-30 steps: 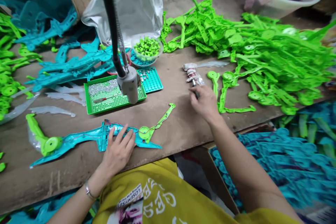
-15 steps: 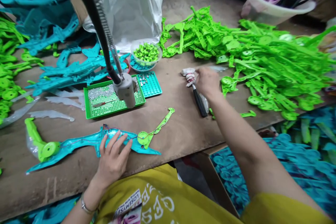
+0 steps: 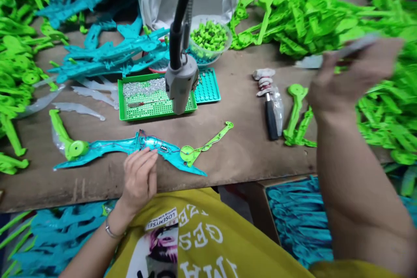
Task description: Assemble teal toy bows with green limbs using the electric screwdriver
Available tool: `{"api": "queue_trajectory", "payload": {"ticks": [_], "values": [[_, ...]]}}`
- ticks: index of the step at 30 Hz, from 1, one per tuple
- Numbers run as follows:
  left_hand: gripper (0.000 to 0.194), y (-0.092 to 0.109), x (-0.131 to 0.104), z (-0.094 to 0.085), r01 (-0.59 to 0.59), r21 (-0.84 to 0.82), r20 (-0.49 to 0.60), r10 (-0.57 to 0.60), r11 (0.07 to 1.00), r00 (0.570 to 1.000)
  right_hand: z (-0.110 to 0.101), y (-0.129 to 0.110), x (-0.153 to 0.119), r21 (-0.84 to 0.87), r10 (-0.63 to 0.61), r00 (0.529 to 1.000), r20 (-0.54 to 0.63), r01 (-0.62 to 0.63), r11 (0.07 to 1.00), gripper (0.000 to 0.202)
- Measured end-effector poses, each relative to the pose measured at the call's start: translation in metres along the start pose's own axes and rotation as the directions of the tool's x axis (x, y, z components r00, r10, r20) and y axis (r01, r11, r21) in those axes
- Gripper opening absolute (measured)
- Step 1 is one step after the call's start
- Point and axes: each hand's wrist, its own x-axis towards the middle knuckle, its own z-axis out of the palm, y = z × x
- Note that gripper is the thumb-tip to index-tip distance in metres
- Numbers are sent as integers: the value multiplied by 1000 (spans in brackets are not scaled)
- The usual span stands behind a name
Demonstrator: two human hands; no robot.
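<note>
A blue toy bow body (image 3: 112, 144), lined with thin wires, lies on the table in front of me. Green arms are fitted at both its ends: a left green arm (image 3: 76, 150) with a clear piece along it, and a right green arm (image 3: 208, 144). My left hand (image 3: 140, 171) rests its loosely bent fingertips on the bow's lower edge near the middle. Raised at the right, my right hand (image 3: 345, 76) is closed around a translucent plastic strip (image 3: 309, 61), blurred by motion. Below it lie loose green arms (image 3: 296, 104).
A hammer (image 3: 270, 115) with a cloth-wrapped head lies beside a clear strip. A green tray (image 3: 125, 115) holds small silvery pieces; a lamp-like tool (image 3: 182, 82) hangs over it. A bowl of green pieces (image 3: 208, 37) stands behind. Green part piles (image 3: 293, 21) fill the right.
My right hand has moved right and up from beside the hammer and now carries a translucent strip. My left hand has slid down off the bow's middle to its edge. The view has shifted.
</note>
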Motion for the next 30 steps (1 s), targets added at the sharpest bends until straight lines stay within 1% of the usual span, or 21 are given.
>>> {"api": "queue_trajectory", "payload": {"ticks": [1, 2, 3, 4, 5, 6, 7, 8, 9, 10, 11, 13, 16, 18, 22, 26, 28, 30], "values": [[55, 3, 2, 3, 16, -52, -5, -16, 999, 1000, -15, -14, -14, 176, 54, 998, -11, -51, 983, 26], [56, 6, 4, 6, 37, -103, -12, -38, 994, 999, -28, -27, -30, 369, 142, 990, 13, -137, 919, 24], [56, 9, 5, 8, 61, -155, -18, -64, 986, 998, -37, -39, -47, 520, 240, 968, 71, -241, 820, 25], [57, 12, 7, 11, 83, -206, -19, -89, 975, 996, -43, -48, -66, 610, 315, 913, 258, -407, 680, 28], [57, 15, 8, 15, 100, -254, -11, -106, 962, 994, -46, -56, -85, 603, 328, 796, 509, -601, 524, 35], [57, 18, 9, 18, 110, -295, 9, -112, 949, 994, -45, -61, -103, 515, 297, 639, 710, -758, 399, 40], [57, 20, 10, 22, 114, -328, 37, -108, 938, 994, -42, -64, -120, 402, 245, 481, 842, -862, 310, 44], [58, 23, 10, 26, 114, -351, 72, -95, 929, 993, -37, -65, -136, 316, 208, 367, 907, -917, 244, 46], [58, 24, 11, 30, 114, -363, 108, -79, 925, 991, -31, -65, -148, 262, 178, 297, 938, -945, 197, 46], [59, 26, 11, 35, 110, -366, 142, -62, 924, 988, -26, -65, -159, 237, 161, 263, 951, -958, 162, 45], [59, 27, 12, 39, 110, -364, 170, -50, 925, 984, -21, -65, -166, 232, 152, 252, 956, -963, 136, 44], [60, 27, 14, 48, 115, -356, 212, -40, 927, 977, -13, -65, -174, 234, 140, 248, 959, -966, 108, 42], [60, 26, 17, 58, 126, -359, 255, -33, 925, 966, -7, -66, -175, 220, 121, 231, 965, -970, 102, 40], [61, 26, 19, 63, 128, -363, 289, -19, 923, 957, -6, -66, -174, 206, 109, 219, 970, -972, 114, 41], [65, 25, 19, 71, 103, -341, 335, 19, 934, 942, -4, -66, -171, 195, 101, 210, 972, -970, 143, 43], [65, 24, 15, 76, 65, -280, 350, 39, 958, 936, -1, -67, -169, 193, 92, 209, 974, -968, 157, 48], [64, 24, 14, 77, 41, -264, 345, 55, 964, 937, 1, -67, -167, 183, 101, 204, 974, -965, 185, 51], [63, 24, 15, 76, 9, -253, 325, 76, 967, 943, 3, -68, -164, 158, 118, 188, 975, -961, 226, 51]]}}
